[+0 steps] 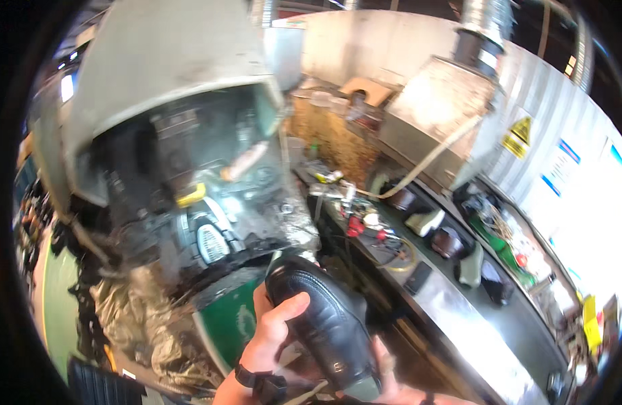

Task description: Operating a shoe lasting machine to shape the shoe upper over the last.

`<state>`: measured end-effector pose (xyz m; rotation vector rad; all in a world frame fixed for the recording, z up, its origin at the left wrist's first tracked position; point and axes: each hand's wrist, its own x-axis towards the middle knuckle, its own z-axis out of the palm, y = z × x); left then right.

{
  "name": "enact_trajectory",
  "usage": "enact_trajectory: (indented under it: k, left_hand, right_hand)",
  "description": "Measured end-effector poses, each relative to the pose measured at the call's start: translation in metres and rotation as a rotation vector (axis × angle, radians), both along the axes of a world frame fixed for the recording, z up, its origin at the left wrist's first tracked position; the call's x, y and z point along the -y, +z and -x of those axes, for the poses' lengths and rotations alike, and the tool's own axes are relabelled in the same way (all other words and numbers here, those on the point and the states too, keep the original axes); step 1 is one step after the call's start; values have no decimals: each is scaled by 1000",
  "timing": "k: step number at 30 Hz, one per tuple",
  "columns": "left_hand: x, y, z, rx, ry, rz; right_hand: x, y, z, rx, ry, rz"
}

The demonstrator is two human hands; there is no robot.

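Observation:
A black leather shoe [318, 307] with stitched seams hangs at the lower middle, tilted, its rounded toe pointing up and left. My left hand [274, 327] grips it near the toe, with the thumb pressed across the leather. Around the shoe's lower end my right hand [386, 378] holds on from the right; most of its fingers are hidden behind the shoe. A grey-green piece [364, 389] shows at that lower end. Just beyond the toe, a machine's hooded bay [169, 145] contains a grey sole-shaped pad [212, 243] and a yellow part [191, 196].
To the right runs a metal bench [459, 341] with a dark phone-like object [418, 277] and small tools. Behind it, a dark conveyor [520, 317] carries several shoes. A crumpled beige cloth [132, 317] lies left of a green panel [226, 317]. A metal hood [436, 111] stands at the back.

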<state>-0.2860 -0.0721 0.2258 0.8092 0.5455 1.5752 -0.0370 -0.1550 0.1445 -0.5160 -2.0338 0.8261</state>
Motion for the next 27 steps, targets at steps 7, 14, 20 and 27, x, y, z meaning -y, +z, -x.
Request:
enact_trajectory:
  k: [7,14,20,27]
  left_hand:
    - [-39,-16,-99,69,-468,-22]
    - [-65,-28,-197,162,-676,133]
    - [-91,-65,-296,-68,-614,250]
    - [-99,-107,-454,165,-832,495]
  right_hand:
    - [29,-41,-41,37,-395,-53]
    - [37,-64,-91,42,-681,-78]
    - [48,-69,-181,-475,-864,199]
    - [54,-54,-307,-1773,-512,1325]
